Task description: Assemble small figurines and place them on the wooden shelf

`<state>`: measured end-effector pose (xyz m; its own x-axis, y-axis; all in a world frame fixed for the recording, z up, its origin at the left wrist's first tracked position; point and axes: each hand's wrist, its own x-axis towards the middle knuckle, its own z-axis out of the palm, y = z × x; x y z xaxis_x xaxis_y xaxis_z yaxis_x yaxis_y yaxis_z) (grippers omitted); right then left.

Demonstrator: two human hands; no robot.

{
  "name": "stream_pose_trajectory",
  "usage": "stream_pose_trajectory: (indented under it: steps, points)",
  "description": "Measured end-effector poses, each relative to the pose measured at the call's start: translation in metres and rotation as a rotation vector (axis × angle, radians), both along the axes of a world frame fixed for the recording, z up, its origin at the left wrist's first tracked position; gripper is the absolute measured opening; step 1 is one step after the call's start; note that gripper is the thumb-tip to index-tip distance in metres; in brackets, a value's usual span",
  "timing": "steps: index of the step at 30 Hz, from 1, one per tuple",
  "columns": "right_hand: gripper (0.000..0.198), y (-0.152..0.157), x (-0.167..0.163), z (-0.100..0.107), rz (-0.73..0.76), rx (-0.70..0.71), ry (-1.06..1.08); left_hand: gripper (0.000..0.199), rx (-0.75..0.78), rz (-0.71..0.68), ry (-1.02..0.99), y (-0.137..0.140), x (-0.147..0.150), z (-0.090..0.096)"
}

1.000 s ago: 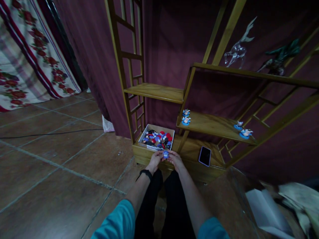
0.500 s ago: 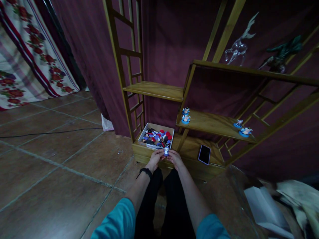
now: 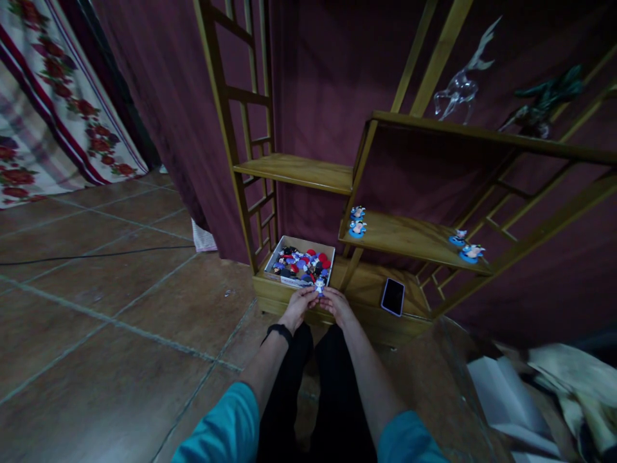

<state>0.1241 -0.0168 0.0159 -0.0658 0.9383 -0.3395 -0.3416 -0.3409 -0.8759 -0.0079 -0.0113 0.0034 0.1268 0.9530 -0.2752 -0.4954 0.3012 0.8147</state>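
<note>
1. Far left of the box, floral cloth [image 3: 72, 109] hangs to the floor, cut off by the frame; a dark cable [image 3: 96, 257] crosses the tiles [image 3: 144, 341], which give wide open room. The purple curtain [image 3: 164, 122] comes between them and the box.
2. The box [image 3: 289, 281] sits on the low base of the wooden shelf unit, near its left end and front edge. Inside, small figurines and red and purple discs [image 3: 311, 253] overlap; many are partly buried and hard to tell apart.
3. Just in front of the box's right front corner, the left hand [image 3: 297, 305] and right hand [image 3: 339, 304] meet, fingertips pinching one small white-and-purple figurine [image 3: 320, 285] between them. It stands upright; its lower part is masked by fingers, and its details are too small to read.
4. Right of the box and higher, two blue-based figurines [image 3: 357, 229] stand at the left end of the middle shelf [image 3: 409, 238]; bare wood runs between them and two more [image 3: 471, 253] near its right end.
5. Right of the box, on the same base, lies a phone [image 3: 393, 297].
6. Far right of the box and higher, a clear deer [image 3: 457, 93] and a dark green ornament [image 3: 544, 103], its form murky, share the upper shelf. Down on the floor, pale cloth [image 3: 578, 379] is cut off by the frame.
</note>
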Motion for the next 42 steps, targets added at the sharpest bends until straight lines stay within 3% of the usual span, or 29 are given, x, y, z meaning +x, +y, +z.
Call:
stream_pose_trajectory:
  steps: [23, 35, 42]
  points:
    - [0.024, 0.000, 0.001, 0.000, -0.036, -0.029, -0.008, 0.023, 0.006, 0.007, 0.014, -0.003, 0.001, 0.003]
    - [0.020, -0.006, 0.000, 0.010, -0.021, -0.007, -0.014, 0.018, 0.009, 0.041, 0.046, -0.002, 0.001, -0.001]
    - [0.021, -0.002, 0.001, 0.002, -0.012, 0.005, -0.005, 0.018, -0.003, 0.061, 0.075, -0.003, 0.002, 0.001]
